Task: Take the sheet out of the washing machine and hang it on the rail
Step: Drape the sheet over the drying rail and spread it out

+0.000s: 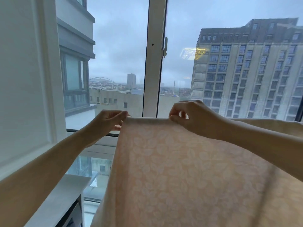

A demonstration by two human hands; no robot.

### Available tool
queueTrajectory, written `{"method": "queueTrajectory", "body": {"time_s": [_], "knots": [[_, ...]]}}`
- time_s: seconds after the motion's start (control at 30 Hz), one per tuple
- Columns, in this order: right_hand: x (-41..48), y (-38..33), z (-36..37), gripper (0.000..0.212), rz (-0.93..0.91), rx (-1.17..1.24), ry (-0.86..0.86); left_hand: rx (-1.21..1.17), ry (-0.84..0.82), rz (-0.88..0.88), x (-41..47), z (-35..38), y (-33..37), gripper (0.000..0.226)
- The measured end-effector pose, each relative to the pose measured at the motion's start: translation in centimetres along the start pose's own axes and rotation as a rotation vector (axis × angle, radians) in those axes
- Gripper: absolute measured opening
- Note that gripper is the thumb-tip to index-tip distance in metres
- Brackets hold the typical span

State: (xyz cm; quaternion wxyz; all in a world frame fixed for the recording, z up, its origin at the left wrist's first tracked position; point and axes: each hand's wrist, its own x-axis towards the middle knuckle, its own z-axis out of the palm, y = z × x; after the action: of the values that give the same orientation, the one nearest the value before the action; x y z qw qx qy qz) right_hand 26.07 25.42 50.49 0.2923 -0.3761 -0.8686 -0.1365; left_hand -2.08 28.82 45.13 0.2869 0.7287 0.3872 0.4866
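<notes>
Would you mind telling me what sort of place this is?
Likely a high-rise flat, by its window: a tower block stands outside, and the left hand and right hand pinch a sheet.

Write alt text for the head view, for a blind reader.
A left hand and a right hand pinch the top edge of a peach, leaf-patterned sheet, holding it up before a window. Tall buildings and grey sky show through the glass.
</notes>
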Motion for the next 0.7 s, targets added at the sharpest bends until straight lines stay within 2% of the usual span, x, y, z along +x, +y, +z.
{"method": "queueTrajectory", "body": {"time_s": [0.07, 0.2, 0.3, 0.37, 0.43, 0.53, 0.7], "knots": [[-0.1, 0.1, 0.1, 0.009, -0.012, -0.008, 0.016, -0.016, -0.016, 0.007, -0.8, 0.2, 0.2, 0.026], [-0.3, 0.0, 0.3, 0.011, -0.034, -0.043, 0.051, 0.156, -0.005, 0.009, -1.9, 0.1, -0.1, 0.025], [-0.4, -0.3, 0.3, 0.015, -0.027, -0.065, 0.12, 0.165, 0.127, 0.073, -1.9, -0.4, 0.4, 0.015], [-0.5, -0.6, 0.1, 0.016, -0.031, -0.055, 0.197, 0.063, 0.261, 0.131, -1.8, -0.8, 0.9, 0.013], [-0.8, -1.0, 0.0, 0.016, -0.076, -0.053, 0.23, -0.001, 0.32, 0.133, -1.9, -0.7, 1.0, 0.013], [-1.8, -1.1, 0.6, 0.014, -0.157, -0.106, 0.17, 0.093, 0.275, 0.097, -2.4, 0.2, 0.3, 0.008], [-3.1, -0.7, 1.1, 0.01, -0.184, -0.155, 0.157, 0.143, 0.239, 0.117, -3.4, 1.1, -0.3, 0.01]]}}
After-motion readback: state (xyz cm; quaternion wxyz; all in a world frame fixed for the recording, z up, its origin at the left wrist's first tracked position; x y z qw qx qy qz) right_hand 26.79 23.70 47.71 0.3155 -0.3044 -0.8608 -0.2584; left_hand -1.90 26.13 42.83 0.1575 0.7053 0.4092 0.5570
